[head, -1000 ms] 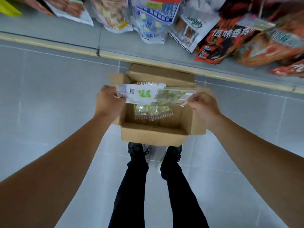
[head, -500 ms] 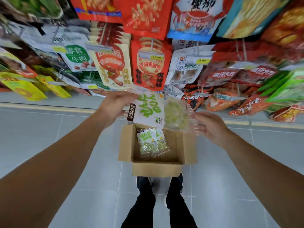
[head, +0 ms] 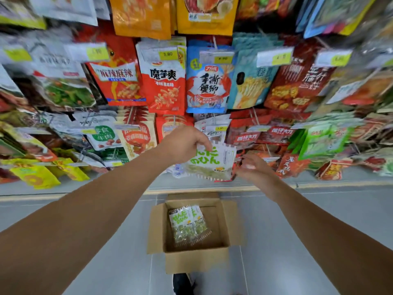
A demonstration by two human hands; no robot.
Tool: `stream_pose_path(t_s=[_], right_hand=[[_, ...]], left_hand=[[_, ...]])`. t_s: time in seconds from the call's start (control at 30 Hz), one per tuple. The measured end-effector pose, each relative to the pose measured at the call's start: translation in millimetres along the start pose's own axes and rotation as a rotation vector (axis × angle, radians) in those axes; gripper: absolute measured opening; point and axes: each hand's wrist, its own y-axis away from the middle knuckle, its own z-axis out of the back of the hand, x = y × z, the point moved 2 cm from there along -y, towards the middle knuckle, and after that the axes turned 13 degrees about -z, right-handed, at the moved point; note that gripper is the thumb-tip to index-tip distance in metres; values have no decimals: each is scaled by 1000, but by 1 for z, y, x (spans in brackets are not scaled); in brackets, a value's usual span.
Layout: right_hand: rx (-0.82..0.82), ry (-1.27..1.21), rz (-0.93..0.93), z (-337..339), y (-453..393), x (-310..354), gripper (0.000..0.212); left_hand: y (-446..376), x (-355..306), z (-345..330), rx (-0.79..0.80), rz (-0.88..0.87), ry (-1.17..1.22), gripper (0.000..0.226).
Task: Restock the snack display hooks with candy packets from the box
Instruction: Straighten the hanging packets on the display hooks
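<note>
The left hand [head: 182,145] holds a candy packet [head: 210,162] near the middle of the frame, with fingers and thumb pinching its upper left corner. The packet is white and green, tilted, with its clear lower part toward the bottom. The right hand [head: 253,167] is just beside the right edge of the packet; its fingers are relaxed and a little spread, and I cannot tell if they touch the packet.

Behind the hands, the snack display [head: 165,81] fills the upper half of the frame, with many packets hanging close together and yellow price tags [head: 168,54] above them. There is little free room between the hanging rows.

In the lower middle, the cardboard box [head: 195,258] stands on the grey floor [head: 297,231] with its flaps open. Inside lie two more candy packets [head: 188,225], against the left side, and the right part of the box bottom is bare. A dark shoe [head: 180,284] shows just below the near edge of the box. The floor is open on both sides of the box.
</note>
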Motion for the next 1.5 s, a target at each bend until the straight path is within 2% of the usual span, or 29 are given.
stream_pose_path(t_s=[0.07, 0.13, 0.2, 0.27, 0.33, 0.47, 0.57, 0.63, 0.67, 0.73, 0.77, 0.8, 0.83, 0.87, 0.93, 1.0, 1.03, 1.1, 1.17, 1.27, 1.33, 1.5], right_hand=[[86, 61, 82, 11, 15, 16, 53], [130, 114, 149, 22, 30, 24, 35], [52, 143, 239, 39, 46, 26, 11], [-66, 118, 296, 63, 61, 24, 19], [-106, 78, 318, 85, 74, 22, 22], [-49, -82, 350, 153, 111, 19, 11], [-7, -221, 368, 206, 133, 24, 15], [56, -294, 386, 234, 159, 31, 14], [68, -332, 391, 244, 169, 36, 11], [86, -413, 411, 277, 193, 42, 12], [98, -453, 403, 285, 196, 46, 27], [93, -481, 409, 297, 203, 51, 30], [114, -477, 417, 306, 204, 54, 24], [117, -489, 414, 312, 212, 59, 10], [124, -530, 428, 331, 218, 71, 15], [123, -562, 438, 344, 225, 83, 15], [132, -552, 445, 354, 223, 90, 5], [134, -550, 449, 369, 217, 103, 19], [110, -539, 446, 384, 209, 114, 24], [64, -444, 478, 403, 195, 132, 19], [-30, -366, 498, 414, 190, 147, 20], [-230, -235, 568, 440, 172, 194, 2]], left_hand=[[-14, -22, 0, 30, -20, -71, 53], [-25, -45, -1, 65, -55, -107, 54], [-35, -76, -4, 69, -97, -135, 54], [-42, -107, -9, 32, -105, -163, 52], [-46, -129, -8, -70, -88, -133, 48], [-53, -186, -2, -460, 2, -72, 32], [-65, -226, -3, -605, 141, 271, 51], [-76, -251, -10, -604, 199, 517, 60], [-78, -259, -13, -577, 219, 586, 56], [-90, -288, -23, -477, 217, 670, 36], [-90, -294, -27, -436, 211, 687, 25], [-96, -304, -28, -412, 184, 700, 11], [-100, -312, -28, -400, 166, 726, 4], [-106, -321, -27, -392, 142, 751, 16], [-122, -337, -22, -386, 103, 773, 25], [-137, -349, -16, -390, 69, 777, 15], [-147, -355, -11, -409, 56, 779, 10], [-165, -358, -5, -426, 51, 763, 13], [-183, -359, -1, -420, 33, 765, 18], [-212, -355, 5, -453, 24, 782, 18], [-228, -350, 11, -467, 21, 774, 17], [-264, -333, 41, -496, -24, 680, 12]])
